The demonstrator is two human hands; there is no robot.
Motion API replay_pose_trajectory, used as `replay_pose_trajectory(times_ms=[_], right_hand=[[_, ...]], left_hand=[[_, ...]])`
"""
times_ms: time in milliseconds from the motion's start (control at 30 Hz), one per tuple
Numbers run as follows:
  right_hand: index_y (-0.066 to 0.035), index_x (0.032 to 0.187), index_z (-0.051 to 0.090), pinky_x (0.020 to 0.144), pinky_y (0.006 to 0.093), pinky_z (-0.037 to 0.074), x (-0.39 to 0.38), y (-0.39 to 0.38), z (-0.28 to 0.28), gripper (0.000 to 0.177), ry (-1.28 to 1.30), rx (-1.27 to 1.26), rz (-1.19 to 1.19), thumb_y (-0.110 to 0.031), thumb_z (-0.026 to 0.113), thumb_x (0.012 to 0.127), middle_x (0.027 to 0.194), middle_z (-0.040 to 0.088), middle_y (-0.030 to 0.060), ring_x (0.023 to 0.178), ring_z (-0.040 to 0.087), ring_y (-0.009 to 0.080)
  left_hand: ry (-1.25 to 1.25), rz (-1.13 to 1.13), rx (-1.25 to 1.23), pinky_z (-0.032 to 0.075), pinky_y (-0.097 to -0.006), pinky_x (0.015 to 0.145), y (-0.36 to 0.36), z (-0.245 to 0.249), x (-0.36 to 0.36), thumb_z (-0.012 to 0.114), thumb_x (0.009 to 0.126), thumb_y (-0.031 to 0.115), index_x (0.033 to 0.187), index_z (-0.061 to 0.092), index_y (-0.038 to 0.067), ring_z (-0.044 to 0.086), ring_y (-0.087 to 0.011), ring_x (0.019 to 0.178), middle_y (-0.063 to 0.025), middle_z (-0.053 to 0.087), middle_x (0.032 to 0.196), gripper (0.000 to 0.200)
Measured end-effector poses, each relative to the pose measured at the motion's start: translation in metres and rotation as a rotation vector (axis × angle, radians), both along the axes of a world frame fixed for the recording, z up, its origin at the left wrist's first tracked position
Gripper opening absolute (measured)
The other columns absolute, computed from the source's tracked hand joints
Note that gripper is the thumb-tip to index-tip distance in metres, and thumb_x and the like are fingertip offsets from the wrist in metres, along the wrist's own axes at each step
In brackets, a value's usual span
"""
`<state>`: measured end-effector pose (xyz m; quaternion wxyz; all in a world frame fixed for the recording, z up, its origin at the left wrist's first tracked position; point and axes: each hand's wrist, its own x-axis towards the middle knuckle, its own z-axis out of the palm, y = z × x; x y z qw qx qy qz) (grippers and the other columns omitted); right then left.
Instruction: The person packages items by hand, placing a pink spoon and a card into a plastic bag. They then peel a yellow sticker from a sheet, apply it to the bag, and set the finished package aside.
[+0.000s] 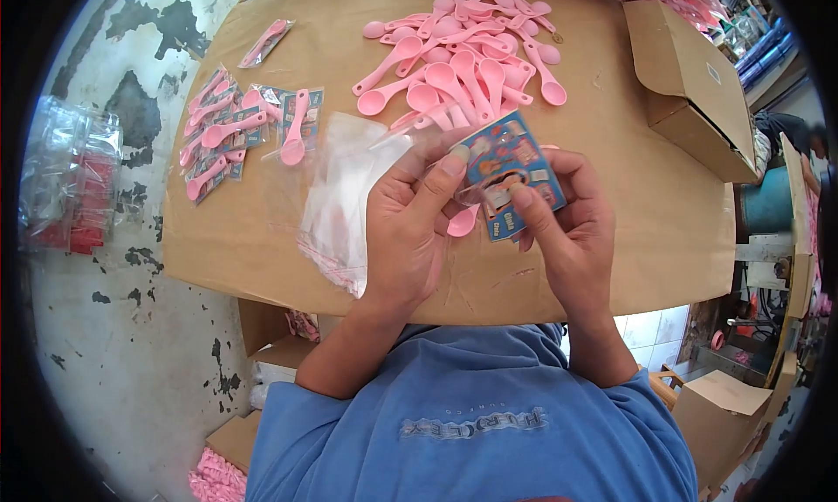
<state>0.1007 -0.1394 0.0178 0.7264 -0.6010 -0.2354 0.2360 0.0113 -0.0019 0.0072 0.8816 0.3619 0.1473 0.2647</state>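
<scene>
My left hand (415, 201) pinches a clear plastic bag (428, 134) between thumb and fingers, its thumb at the card's left edge. In my right hand (572, 223) is a blue printed card (515, 166), tilted, with the thumb pressed on its face. The bag's mouth overlaps the card's left side. Below the card, between the hands, shows the bowl of a pink measuring spoon (463, 222); the rest of it is hidden. Left of my left hand lies a stack of clear bags (340, 188). Beyond both hands spreads a heap of loose pink spoons (467, 61).
Packed spoons with cards (223, 131) lie at the table's left, and one more packed spoon (267, 43) lies above them. An open cardboard box (690, 92) stands on the right edge of the brown-covered table (646, 240). Part of another person (790, 131) shows at far right.
</scene>
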Motion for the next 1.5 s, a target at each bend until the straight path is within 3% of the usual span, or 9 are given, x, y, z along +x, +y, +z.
replay_pose_trajectory(times_ms=[233, 533, 733, 833, 933, 1033, 1133, 1300, 1500], right_hand=[[0.002, 0.131, 0.059, 0.062, 0.0202, 0.048, 0.017, -0.021, 0.009, 0.036, 0.016, -0.171, 0.264, -0.010, 0.072, 0.100, 0.095, 0.067, 0.0003, 0.073, 0.059, 0.0043], [-0.001, 0.108, 0.059, 0.068, 0.0227, 0.054, 0.009, -0.021, -0.004, 0.016, 0.156, 0.093, 0.127, -0.008, 0.071, 0.100, 0.094, 0.066, 0.0017, 0.079, 0.064, 0.0074], [0.000, 0.113, 0.060, 0.076, 0.0235, 0.054, -0.001, -0.005, -0.015, 0.017, 0.102, 0.209, 0.035, -0.009, 0.069, 0.101, 0.099, 0.069, 0.0041, 0.090, 0.066, 0.0082], [0.001, 0.114, 0.062, 0.074, 0.0247, 0.055, -0.001, 0.001, 0.000, 0.018, 0.160, 0.152, 0.030, -0.011, 0.068, 0.102, 0.101, 0.071, 0.0062, 0.088, 0.067, 0.0094], [0.001, 0.114, 0.063, 0.070, 0.0250, 0.055, 0.005, -0.002, -0.009, 0.020, 0.237, 0.188, 0.112, -0.012, 0.071, 0.101, 0.102, 0.072, 0.0073, 0.086, 0.067, 0.0095], [0.000, 0.112, 0.063, 0.067, 0.0249, 0.054, 0.005, 0.002, -0.012, 0.020, 0.217, 0.156, 0.100, -0.011, 0.073, 0.099, 0.097, 0.071, 0.0060, 0.084, 0.067, 0.0098], [-0.002, 0.110, 0.062, 0.069, 0.0240, 0.054, 0.002, 0.007, -0.018, 0.020, 0.225, 0.136, 0.097, -0.011, 0.075, 0.098, 0.096, 0.069, 0.0042, 0.085, 0.066, 0.0081], [-0.005, 0.104, 0.057, 0.075, 0.0223, 0.052, 0.000, 0.019, -0.008, 0.019, 0.268, 0.078, 0.087, -0.009, 0.074, 0.097, 0.100, 0.066, 0.0029, 0.089, 0.063, 0.0062], [-0.008, 0.103, 0.048, 0.078, 0.0216, 0.050, 0.002, 0.017, -0.027, 0.030, 0.279, 0.089, 0.073, -0.003, 0.076, 0.093, 0.101, 0.058, -0.0002, 0.090, 0.059, 0.0053]], left_hand=[[0.016, -0.045, 0.120, 0.061, -0.0328, 0.090, -0.005, 0.001, -0.006, 0.063, 0.104, 0.012, 0.130, 0.063, -0.006, 0.073, -0.0180, 0.101, -0.0134, 0.074, 0.115, 0.031], [0.165, -0.034, 0.330, 0.053, -0.0247, 0.083, -0.026, -0.007, -0.012, 0.068, 0.103, 0.014, 0.120, 0.071, -0.001, 0.068, -0.0097, 0.093, -0.0071, 0.076, 0.105, 0.023], [0.057, -0.079, 0.299, 0.050, -0.0249, 0.086, -0.041, -0.003, -0.005, 0.067, 0.104, 0.017, 0.122, 0.071, 0.001, 0.064, -0.0078, 0.103, -0.0050, 0.073, 0.115, 0.024], [0.085, -0.128, 0.261, 0.051, -0.0279, 0.092, -0.037, -0.001, -0.006, 0.064, 0.105, 0.016, 0.130, 0.067, 0.002, 0.064, -0.0095, 0.107, -0.0048, 0.071, 0.121, 0.028], [0.111, -0.170, 0.236, 0.051, -0.0372, 0.105, -0.023, 0.000, -0.005, 0.058, 0.107, 0.014, 0.146, 0.054, 0.004, 0.065, -0.0180, 0.119, -0.0112, 0.067, 0.132, 0.041], [-0.102, 0.056, 0.019, 0.051, -0.0395, 0.110, -0.017, 0.027, 0.013, 0.051, 0.109, 0.009, 0.155, 0.041, 0.004, 0.059, -0.0261, 0.133, -0.0189, 0.059, 0.143, 0.047], [-0.278, -0.024, 0.003, 0.046, -0.0529, 0.117, 0.002, 0.022, 0.020, 0.049, 0.108, 0.011, 0.162, 0.029, 0.013, 0.053, -0.0340, 0.141, -0.0246, 0.052, 0.150, 0.057], [-0.309, -0.026, -0.110, 0.054, -0.0470, 0.109, 0.002, 0.010, 0.027, 0.048, 0.108, 0.009, 0.159, 0.034, 0.014, 0.067, -0.0302, 0.122, -0.0207, 0.064, 0.132, 0.053], [-0.212, -0.113, -0.113, 0.061, -0.0401, 0.091, -0.006, -0.007, 0.025, 0.048, 0.110, 0.016, 0.148, 0.042, 0.008, 0.069, -0.0230, 0.103, -0.0135, 0.066, 0.112, 0.039]])
